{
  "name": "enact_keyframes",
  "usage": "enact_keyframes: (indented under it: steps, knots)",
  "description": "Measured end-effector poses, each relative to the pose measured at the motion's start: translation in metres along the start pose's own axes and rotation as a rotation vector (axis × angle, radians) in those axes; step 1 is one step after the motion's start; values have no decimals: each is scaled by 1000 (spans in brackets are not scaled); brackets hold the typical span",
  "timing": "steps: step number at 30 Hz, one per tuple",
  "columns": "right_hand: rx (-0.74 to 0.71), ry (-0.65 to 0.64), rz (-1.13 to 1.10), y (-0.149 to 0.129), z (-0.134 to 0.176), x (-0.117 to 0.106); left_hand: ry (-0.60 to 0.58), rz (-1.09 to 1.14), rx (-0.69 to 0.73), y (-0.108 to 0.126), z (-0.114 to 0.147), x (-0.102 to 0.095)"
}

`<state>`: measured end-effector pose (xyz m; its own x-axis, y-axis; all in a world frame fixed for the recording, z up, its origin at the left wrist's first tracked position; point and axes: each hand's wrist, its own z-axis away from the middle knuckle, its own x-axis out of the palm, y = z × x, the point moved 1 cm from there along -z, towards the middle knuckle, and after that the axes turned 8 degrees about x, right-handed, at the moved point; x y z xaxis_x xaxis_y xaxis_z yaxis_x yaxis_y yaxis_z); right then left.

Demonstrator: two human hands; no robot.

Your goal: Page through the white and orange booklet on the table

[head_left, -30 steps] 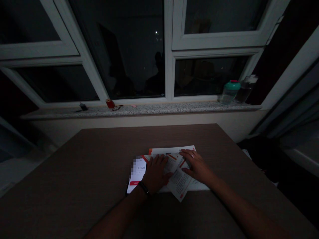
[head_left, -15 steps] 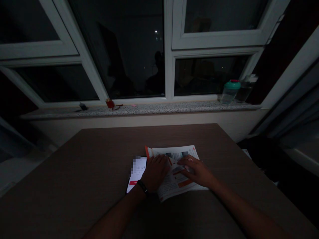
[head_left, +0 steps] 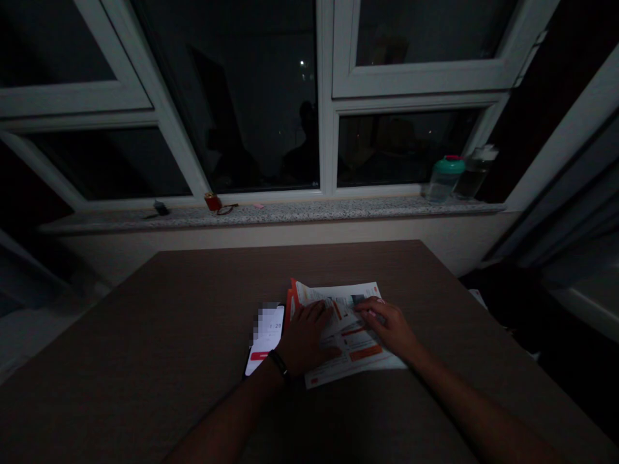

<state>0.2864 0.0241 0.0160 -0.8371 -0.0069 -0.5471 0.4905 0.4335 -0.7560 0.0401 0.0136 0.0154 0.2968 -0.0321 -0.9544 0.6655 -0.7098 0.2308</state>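
A printed booklet (head_left: 360,370) with red edging and orange blocks lies open on the table, its upper left corner lifted. My left hand (head_left: 305,338), a dark band on its wrist, lies spread over the booklet's left part, fingers stretched out. On the right part rests my right hand (head_left: 389,325), its fingers bent and close together. A small pinkish-white bit shows by those fingers; I cannot make out whether it is held. Just left of my left hand is a phone (head_left: 264,345) with a lit screen and a red button.
The brown table (head_left: 193,309) reaches toward the window wall. On the speckled sill (head_left: 300,209) stand a teal-lidded bottle (head_left: 445,177), a clear bottle (head_left: 476,173), a small red jar (head_left: 211,202) and a small dark bottle (head_left: 160,207). The room is dim.
The booklet's page under my left hand has shifted, and its upper left corner now stands up. My right hand has moved slightly right, its fingers drawn closer together. My left thumb has spread out.
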Motion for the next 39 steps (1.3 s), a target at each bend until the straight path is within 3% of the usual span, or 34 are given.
enact_keyframes:
  steps: [6, 16, 22, 28, 34, 39]
  knots:
    - [-16, -62, 33, 5, -1, 4, 2, -2, -9, -1, 1, -2]
    - [2, -61, 96, 12, -2, 6, -31, 2, 31, -4, 1, 1]
    - [-68, -89, 97, 11, -2, 7, 12, -29, -23, -2, 0, -4]
    - [-38, -66, 106, 10, -2, 5, 31, -51, -46, -1, -2, -5]
    - [-112, -149, 16, 1, 1, 6, 71, -29, -42, 0, -1, -6]
    - [-54, -87, 36, 0, 0, 7, 63, -19, -79, -4, 1, -1]
